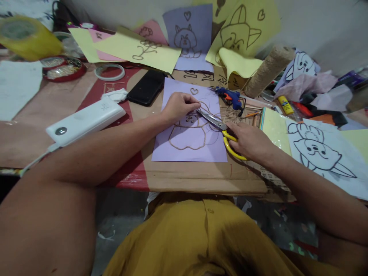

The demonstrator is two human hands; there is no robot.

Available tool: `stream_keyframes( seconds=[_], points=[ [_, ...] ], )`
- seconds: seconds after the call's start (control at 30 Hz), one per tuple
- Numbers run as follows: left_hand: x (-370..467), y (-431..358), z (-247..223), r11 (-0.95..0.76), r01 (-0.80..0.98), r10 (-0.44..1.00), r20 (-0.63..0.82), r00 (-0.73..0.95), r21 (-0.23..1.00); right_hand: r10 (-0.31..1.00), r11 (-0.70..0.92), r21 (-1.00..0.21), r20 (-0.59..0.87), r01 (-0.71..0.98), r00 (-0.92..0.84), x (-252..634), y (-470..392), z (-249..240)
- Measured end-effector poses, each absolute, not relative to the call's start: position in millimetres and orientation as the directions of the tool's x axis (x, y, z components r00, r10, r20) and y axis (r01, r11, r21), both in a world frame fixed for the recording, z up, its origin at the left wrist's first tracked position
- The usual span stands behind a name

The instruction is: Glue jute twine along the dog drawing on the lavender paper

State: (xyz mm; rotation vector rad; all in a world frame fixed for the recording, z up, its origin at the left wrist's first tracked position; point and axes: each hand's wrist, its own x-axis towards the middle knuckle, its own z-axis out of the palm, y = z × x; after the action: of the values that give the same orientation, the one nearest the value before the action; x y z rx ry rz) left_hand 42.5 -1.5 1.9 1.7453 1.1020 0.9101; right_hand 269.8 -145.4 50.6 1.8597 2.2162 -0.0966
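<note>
A sheet of purple paper [217,151] lies in front of me, with a figure outlined on it in brown twine [172,142] and a small twine heart near its top. Above the sheet, my left hand [178,107] pinches a strand of twine between thumb and fingertips. My right hand [249,138] grips scissors [214,122] by their yellow handles. The blades point up and left, their tips close to my left fingertips; whether they touch the strand I cannot tell. A blue glue gun [234,100] rests just beyond the sheet's upper right corner.
Left of the sheet are a black phone [147,87] and a white power bank [86,122] with a cable. A twine spool [270,71] stands at back right. Several finished twine pictures lean on the wall. A paper drawing [319,151] lies at right; cardboard [201,180] covers the table.
</note>
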Motion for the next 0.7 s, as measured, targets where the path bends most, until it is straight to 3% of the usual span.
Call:
stream_keyframes(
  seconds=[0.7],
  points=[
    [42.6, -0.8, 1.8, -0.246, 0.311, 0.933, 0.138, 0.332, 0.918, 0.951, 0.218, 0.129, -0.251, 0.967, -0.181, 269.8, -145.9, 48.6]
  ],
)
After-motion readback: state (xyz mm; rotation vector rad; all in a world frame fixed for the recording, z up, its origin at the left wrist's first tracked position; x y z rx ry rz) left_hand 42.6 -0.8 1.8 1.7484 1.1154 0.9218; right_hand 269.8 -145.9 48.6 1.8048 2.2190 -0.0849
